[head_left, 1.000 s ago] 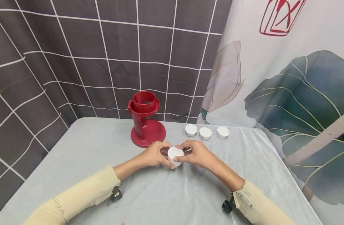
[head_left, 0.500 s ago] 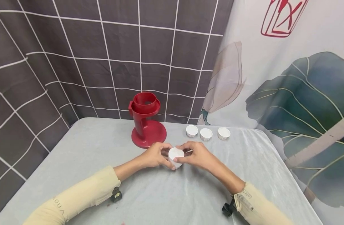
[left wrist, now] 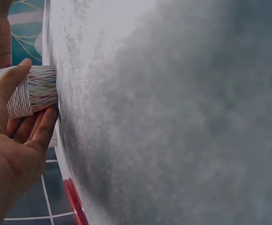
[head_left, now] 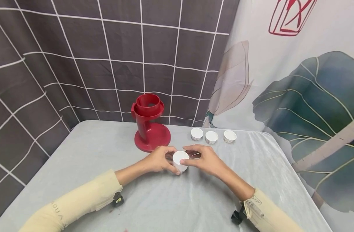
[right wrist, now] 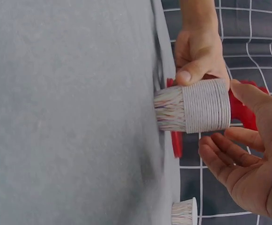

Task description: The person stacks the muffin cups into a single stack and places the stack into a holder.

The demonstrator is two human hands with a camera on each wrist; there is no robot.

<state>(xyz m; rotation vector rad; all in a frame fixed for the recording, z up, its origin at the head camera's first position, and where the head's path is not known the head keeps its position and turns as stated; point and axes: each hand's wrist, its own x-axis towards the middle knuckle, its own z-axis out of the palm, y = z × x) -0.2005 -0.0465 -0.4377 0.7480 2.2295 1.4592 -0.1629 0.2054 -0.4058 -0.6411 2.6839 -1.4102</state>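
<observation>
A stack of nested white paper cups [head_left: 181,158], patterned with coloured streaks below its ridged rims [right wrist: 206,106], stands upright on the table. My left hand [head_left: 161,159] grips it from the left, thumb on the near side and fingers behind. The right hand [head_left: 204,159] is on the other side, its thumb tip at the top rim. In the right wrist view, the fingers [right wrist: 229,152] of that hand are spread and apart from the stack's side. The left wrist view has the left thumb [left wrist: 11,79] lying across the rims.
A red stand [head_left: 152,137] with a round base and a ring-shaped top is behind the left hand. Three single paper cups [head_left: 211,137] sit along the table's back edge, right of it. Grey cloth covers the table [head_left: 78,154], with curtains behind.
The right hand's fingers have loosened from the stack and shifted slightly right, leaving the thumb at the rim. The left hand and the stack have stayed in place.
</observation>
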